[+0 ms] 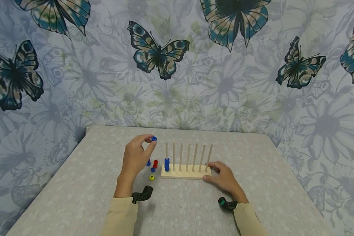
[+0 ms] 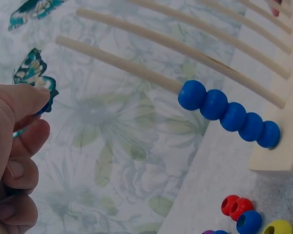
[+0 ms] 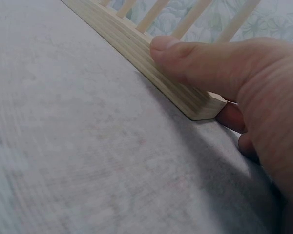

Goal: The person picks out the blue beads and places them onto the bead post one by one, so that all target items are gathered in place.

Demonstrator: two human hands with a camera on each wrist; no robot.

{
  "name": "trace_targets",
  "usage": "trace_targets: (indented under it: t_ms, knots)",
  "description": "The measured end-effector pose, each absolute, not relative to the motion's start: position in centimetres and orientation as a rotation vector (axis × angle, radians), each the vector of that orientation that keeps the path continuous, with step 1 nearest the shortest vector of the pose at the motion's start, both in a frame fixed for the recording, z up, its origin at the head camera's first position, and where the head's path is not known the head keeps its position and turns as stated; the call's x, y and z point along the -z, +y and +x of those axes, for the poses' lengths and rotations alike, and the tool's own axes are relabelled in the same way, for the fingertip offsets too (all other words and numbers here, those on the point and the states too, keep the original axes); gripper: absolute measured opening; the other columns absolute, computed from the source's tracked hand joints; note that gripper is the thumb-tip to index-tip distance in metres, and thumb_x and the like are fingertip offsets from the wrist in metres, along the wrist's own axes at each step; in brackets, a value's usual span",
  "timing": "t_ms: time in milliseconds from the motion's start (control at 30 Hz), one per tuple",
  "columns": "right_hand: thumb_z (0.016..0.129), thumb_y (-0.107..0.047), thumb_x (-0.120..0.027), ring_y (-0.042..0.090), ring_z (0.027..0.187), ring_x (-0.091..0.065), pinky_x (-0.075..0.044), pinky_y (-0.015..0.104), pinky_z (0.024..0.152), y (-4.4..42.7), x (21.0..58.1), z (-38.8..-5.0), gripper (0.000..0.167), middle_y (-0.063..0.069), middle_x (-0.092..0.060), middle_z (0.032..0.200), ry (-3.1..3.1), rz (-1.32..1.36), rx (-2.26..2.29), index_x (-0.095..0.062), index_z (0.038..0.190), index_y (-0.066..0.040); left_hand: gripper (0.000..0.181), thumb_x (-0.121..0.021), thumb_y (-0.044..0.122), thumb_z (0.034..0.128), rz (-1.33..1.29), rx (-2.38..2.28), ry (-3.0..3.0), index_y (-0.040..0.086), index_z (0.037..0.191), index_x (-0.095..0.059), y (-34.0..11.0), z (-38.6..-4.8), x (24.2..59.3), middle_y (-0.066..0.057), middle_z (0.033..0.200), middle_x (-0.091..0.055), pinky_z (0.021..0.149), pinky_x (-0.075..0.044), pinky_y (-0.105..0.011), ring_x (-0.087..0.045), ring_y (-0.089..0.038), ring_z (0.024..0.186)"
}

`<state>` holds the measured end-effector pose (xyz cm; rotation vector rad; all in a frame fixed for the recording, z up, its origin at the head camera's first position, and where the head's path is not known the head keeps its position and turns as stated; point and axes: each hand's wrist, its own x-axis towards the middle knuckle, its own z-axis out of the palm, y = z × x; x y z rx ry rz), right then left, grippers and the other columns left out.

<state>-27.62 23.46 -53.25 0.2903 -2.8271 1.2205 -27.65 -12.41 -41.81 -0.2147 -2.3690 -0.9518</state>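
1. Above the table (image 1: 180,206), 1 blue bead (image 1: 154,138) is pinched between thumb and forefinger of the left hand (image 1: 135,158).
2. Right of it stands a wooden rack (image 1: 184,176) with 7 pegs (image 1: 188,157), 5 blue beads (image 2: 233,116) on the leftmost.
3. The right hand (image 1: 224,177) grips the rack's right end, thumb in front.
4. Left of the rack lie 2 red beads (image 1: 155,162) and 1 yellow bead (image 1: 151,177).

Beige sleeves (image 1: 121,214), black wrist cameras (image 1: 143,194), green patch (image 1: 222,202) on the right one.
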Motion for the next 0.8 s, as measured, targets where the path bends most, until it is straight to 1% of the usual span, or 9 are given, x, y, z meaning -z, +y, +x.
trace_targets:
  t_ms: [267, 533, 800]
  knots:
    - [0.072, -0.052, -0.086, 0.015, 0.101, -0.053, -0.044, 0.037, 0.090, 23.47, 53.23, -27.65, 0.062, -0.006, -0.064, 0.117, -2.834, 0.294, -1.218, -0.067, 0.126, -0.027, 0.029, -0.072, 0.033, 0.0930, -0.239, 0.952, -2.269, 0.016, 0.117, -0.073, -11.91, -27.32, 41.18, 0.000, 0.098, -0.072, 0.045, -0.039, -0.025, -0.044, -0.010, 0.052]
    - [0.072, -0.053, -0.086, 0.016, 0.101, -0.052, -0.043, 0.037, 0.089, 23.49, 53.34, -27.68, 0.062, -0.006, -0.064, 0.117, -2.835, 0.290, -1.223, -0.067, 0.126, -0.028, 0.027, -0.071, 0.031, 0.0942, -0.264, 1.104, -2.195, 0.017, 0.117, -0.073, -11.67, -27.11, 40.99, 0.001, 0.096, -0.071, 0.052, -0.044, -0.025, -0.050, -0.010, 0.056]
    - [0.072, -0.053, -0.086, 0.016, 0.102, -0.052, -0.042, 0.037, 0.090, 23.39, 53.33, -27.66, 0.062, -0.006, -0.064, 0.117, -2.838, 0.279, -1.224, -0.067, 0.125, -0.029, 0.028, -0.071, 0.031, 0.0944, -0.260, 1.119, -2.182, 0.017, 0.118, -0.073, -11.50, -27.19, 41.17, 0.003, 0.095, -0.070, 0.052, -0.045, -0.026, -0.050, -0.012, 0.056]
